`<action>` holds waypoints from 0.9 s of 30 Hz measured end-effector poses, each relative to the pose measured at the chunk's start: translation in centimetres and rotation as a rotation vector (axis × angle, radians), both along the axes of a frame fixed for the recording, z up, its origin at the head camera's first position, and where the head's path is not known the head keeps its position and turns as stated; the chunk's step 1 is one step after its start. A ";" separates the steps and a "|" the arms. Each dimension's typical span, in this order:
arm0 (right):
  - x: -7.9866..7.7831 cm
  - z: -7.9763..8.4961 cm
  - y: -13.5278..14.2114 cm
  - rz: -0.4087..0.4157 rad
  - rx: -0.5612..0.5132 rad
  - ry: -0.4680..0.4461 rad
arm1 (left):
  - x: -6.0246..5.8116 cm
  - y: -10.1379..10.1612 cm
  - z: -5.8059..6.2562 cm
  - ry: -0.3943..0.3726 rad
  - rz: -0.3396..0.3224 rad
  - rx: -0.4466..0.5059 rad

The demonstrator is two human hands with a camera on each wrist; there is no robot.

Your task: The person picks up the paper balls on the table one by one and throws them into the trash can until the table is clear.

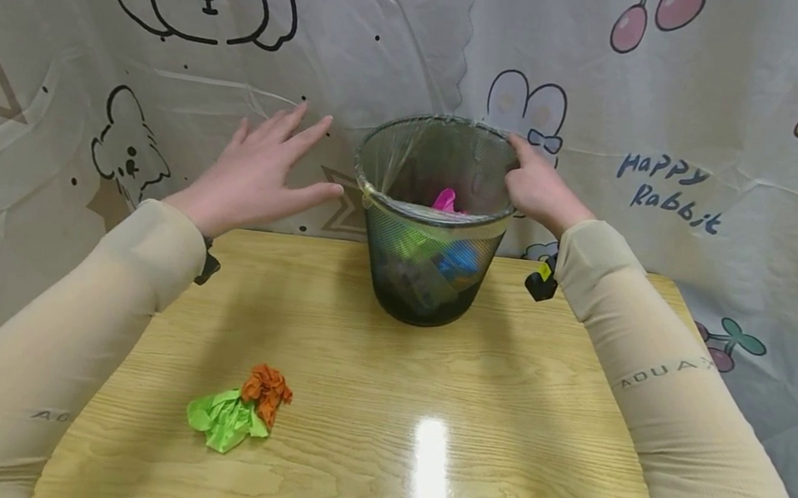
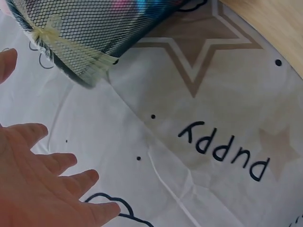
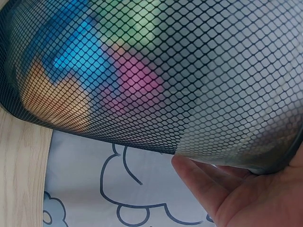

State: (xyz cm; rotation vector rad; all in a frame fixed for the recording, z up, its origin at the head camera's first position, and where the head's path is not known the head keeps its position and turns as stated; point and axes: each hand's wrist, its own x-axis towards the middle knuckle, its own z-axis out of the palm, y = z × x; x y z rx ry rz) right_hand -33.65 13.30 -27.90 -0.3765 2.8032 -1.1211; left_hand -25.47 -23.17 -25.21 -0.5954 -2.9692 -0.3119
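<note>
A black mesh wastebasket (image 1: pixel 429 266) stands upright near the table's back edge, with a clear plastic liner folded over its rim. Through the mesh, crumpled paper in green, blue and pink (image 1: pixel 445 200) shows inside. My right hand (image 1: pixel 544 191) grips the basket's rim on the right side; in the right wrist view its fingers (image 3: pixel 199 182) lie against the outer mesh. Left of the basket, my left hand (image 1: pixel 258 167) is held in the air, fingers spread and holding nothing. The knotted yellowish liner end (image 2: pixel 46 34) appears near that hand in the left wrist view.
A crumpled green paper ball (image 1: pixel 227 420) and an orange one (image 1: pixel 266 391) lie touching on the wooden table (image 1: pixel 341 460), at the front left. A printed cloth (image 1: pixel 413 24) hangs close behind the basket.
</note>
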 end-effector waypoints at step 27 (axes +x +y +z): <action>0.1 0.0 0.1 -0.002 -0.010 -0.015 | 6.6 -2.2 -8.4 -0.070 -0.085 -0.068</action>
